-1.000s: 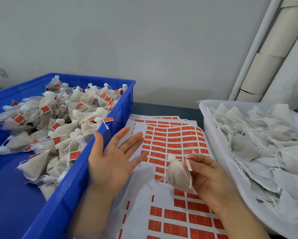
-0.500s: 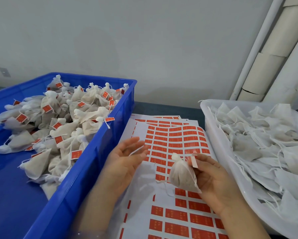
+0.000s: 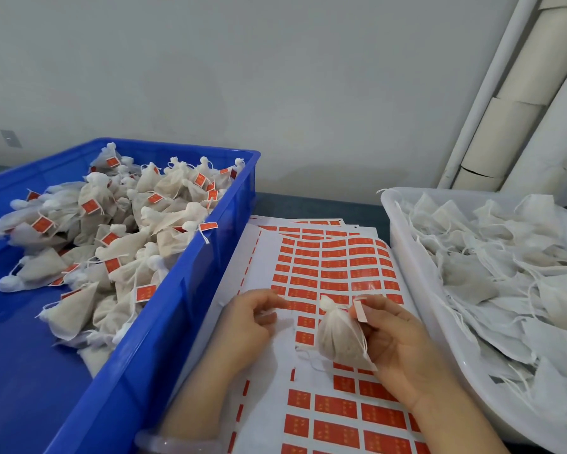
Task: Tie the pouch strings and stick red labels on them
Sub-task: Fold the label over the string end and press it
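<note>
Since a second earlier, our left hand [image 3: 252, 319] had closed from a spread palm into a loose curl and moved in toward the pouch. Its fingers were bent toward the thumb; blur kept us from telling whether they pinched a loose string end.

Our right hand [image 3: 396, 348] gripped the pouch [image 3: 337, 339], already knotted at the top, just above the label sheets. A peeled label [image 3: 360, 311] clung to one right fingertip, pale side toward us, just beside the knot. The string [image 3: 362, 337] ran down the pouch's side.

We judged the bare adhesive to be the main hazard. It could catch the pouch cloth instead of the string, or fold onto itself before the string was laid in. A slack, thin string might also slip away, leaving the label crooked. A hard tug could loosen the knot.

Beneath lay the label sheets [image 3: 334, 273], rows of red rectangles with gaps. To the left stood a blue crate [image 3: 190, 290] of finished pouches [image 3: 128, 224] wearing red tags. To the right, a white tub [image 3: 406, 257] held unlabelled pouches [image 3: 505, 257]. Beyond were a strip of dark counter [image 3: 308, 204], a grey wall [image 3: 275, 77] and a white pipe [image 3: 491, 93].
</note>
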A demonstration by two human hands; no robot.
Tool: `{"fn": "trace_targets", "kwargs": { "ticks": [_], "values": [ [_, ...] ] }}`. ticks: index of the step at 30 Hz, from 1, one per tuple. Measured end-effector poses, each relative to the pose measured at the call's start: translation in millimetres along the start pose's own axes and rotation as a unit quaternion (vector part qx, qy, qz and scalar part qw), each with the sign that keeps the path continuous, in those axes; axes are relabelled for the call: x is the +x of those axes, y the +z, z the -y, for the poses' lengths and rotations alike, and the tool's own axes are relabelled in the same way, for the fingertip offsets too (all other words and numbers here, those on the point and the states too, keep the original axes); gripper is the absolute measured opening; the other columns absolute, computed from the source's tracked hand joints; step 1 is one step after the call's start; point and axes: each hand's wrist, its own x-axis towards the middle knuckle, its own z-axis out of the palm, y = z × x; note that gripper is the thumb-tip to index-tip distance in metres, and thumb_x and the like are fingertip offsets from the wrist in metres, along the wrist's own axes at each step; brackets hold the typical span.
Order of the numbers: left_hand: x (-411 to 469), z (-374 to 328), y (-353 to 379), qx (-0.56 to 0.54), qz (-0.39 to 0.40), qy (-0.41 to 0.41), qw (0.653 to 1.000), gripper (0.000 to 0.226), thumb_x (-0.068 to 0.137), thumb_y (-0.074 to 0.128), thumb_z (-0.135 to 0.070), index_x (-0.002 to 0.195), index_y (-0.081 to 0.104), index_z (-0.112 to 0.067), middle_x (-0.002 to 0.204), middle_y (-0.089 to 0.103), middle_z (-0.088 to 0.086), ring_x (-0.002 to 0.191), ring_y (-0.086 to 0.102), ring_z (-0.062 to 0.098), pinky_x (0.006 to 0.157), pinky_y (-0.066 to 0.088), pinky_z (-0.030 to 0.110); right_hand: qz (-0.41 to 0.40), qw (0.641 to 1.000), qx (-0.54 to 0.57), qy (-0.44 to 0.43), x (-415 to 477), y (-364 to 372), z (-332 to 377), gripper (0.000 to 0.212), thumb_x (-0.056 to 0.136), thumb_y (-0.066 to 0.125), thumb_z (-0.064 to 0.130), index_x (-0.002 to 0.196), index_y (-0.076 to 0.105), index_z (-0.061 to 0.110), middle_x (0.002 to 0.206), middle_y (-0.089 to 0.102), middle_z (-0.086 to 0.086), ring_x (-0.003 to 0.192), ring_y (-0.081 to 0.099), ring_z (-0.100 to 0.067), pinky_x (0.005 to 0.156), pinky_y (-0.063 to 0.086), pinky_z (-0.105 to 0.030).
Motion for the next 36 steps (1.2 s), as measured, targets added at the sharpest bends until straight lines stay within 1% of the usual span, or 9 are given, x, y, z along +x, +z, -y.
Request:
{"fn": "trace_targets", "kwargs": {
  "ticks": [4,8,17,21,23,26,28,30,36],
  "values": [
    [-2,0,-5,0.060,0.048,0.029,0.997,0.040,0.088,0.059,-0.007,0.090,0.062,-0.047,0.133,0.039,-0.032,0.124,0.047,0.002,0.077,0.039,0.001,0.000,1.000,0.002,0.000,0,1,-1,0.013,0.063,0.064,0.009,0.067,0.075,0.013,0.084,0.073,-0.009,0.074,0.072,-0.025,0.059,0.058,-0.031],
    [-5,-1,-9,0.120,0.109,0.068,0.984,0.044,0.095,0.047,-0.014,0.101,0.053,-0.057,0.148,0.021,-0.029,0.141,0.015,0.003,0.115,0.021,0.028,-0.003,1.000,0.008,0.000,0,0,-1,0.013,0.064,0.064,0.009,0.068,0.076,0.013,0.085,0.073,-0.010,0.075,0.071,-0.025,0.060,0.058,-0.032],
    [-2,0,-11,0.123,0.092,0.049,0.987,0.050,0.094,0.049,-0.013,0.123,0.047,-0.054,0.145,0.024,-0.032,0.140,0.021,0.007,0.106,0.028,0.020,-0.005,1.000,-0.001,0.003,2,-1,-2,0.013,0.063,0.065,0.011,0.069,0.076,0.014,0.088,0.073,-0.010,0.079,0.071,-0.027,0.063,0.058,-0.033],
    [-1,-2,-11,0.128,0.057,0.045,0.989,0.056,0.092,0.052,-0.011,0.125,0.044,-0.055,0.143,0.020,-0.036,0.136,0.030,0.003,0.071,0.034,-0.006,0.002,1.000,0.005,0.006,2,-1,-3,0.013,0.062,0.066,0.011,0.071,0.076,0.013,0.091,0.073,-0.010,0.082,0.071,-0.028,0.066,0.058,-0.035],
    [1,-3,-10,0.141,0.038,0.037,0.989,0.059,0.092,0.053,-0.010,0.128,0.042,-0.054,0.145,0.016,-0.035,0.135,0.032,0.003,0.056,0.033,-0.007,0.004,1.000,0.007,0.007,2,-2,-3,0.013,0.062,0.066,0.011,0.070,0.076,0.013,0.089,0.073,-0.011,0.080,0.071,-0.027,0.066,0.059,-0.035],
    [2,-5,-11,0.147,0.015,0.038,0.988,0.065,0.088,0.059,-0.008,0.131,0.039,-0.051,0.151,0.011,-0.027,0.136,0.031,0.005,0.067,0.039,-0.005,0.002,1.000,0.006,0.006,2,-2,-3,0.013,0.062,0.066,0.011,0.071,0.076,0.013,0.088,0.073,-0.010,0.080,0.071,-0.027,0.067,0.059,-0.036],
    [-1,-9,-16,0.161,-0.004,0.031,0.986,0.067,0.082,0.068,-0.014,0.131,0.041,-0.049,0.153,0.011,-0.023,0.137,0.029,0.009,0.096,0.045,0.017,-0.002,1.000,-0.002,0.005,2,-2,-4,0.013,0.062,0.066,0.012,0.071,0.076,0.015,0.088,0.073,-0.009,0.079,0.071,-0.026,0.067,0.058,-0.035],
    [-3,-12,-19,0.164,-0.026,0.012,0.986,0.065,0.076,0.075,-0.020,0.130,0.046,-0.044,0.150,0.021,-0.021,0.134,0.033,0.011,0.106,0.040,0.033,-0.002,1.000,-0.004,0.005,2,-2,-4,0.013,0.062,0.066,0.012,0.070,0.076,0.015,0.088,0.073,-0.009,0.078,0.071,-0.026,0.066,0.057,-0.035],
    [-14,-18,-13,0.128,-0.091,0.071,0.985,0.026,0.074,0.077,-0.023,0.083,0.056,-0.037,0.099,0.051,-0.021,0.082,0.054,0.004,0.072,0.049,0.008,-0.003,1.000,0.000,0.005,2,-1,-3,0.013,0.062,0.065,0.012,0.068,0.076,0.015,0.085,0.073,-0.009,0.075,0.071,-0.025,0.065,0.058,-0.034]
  ]
}}
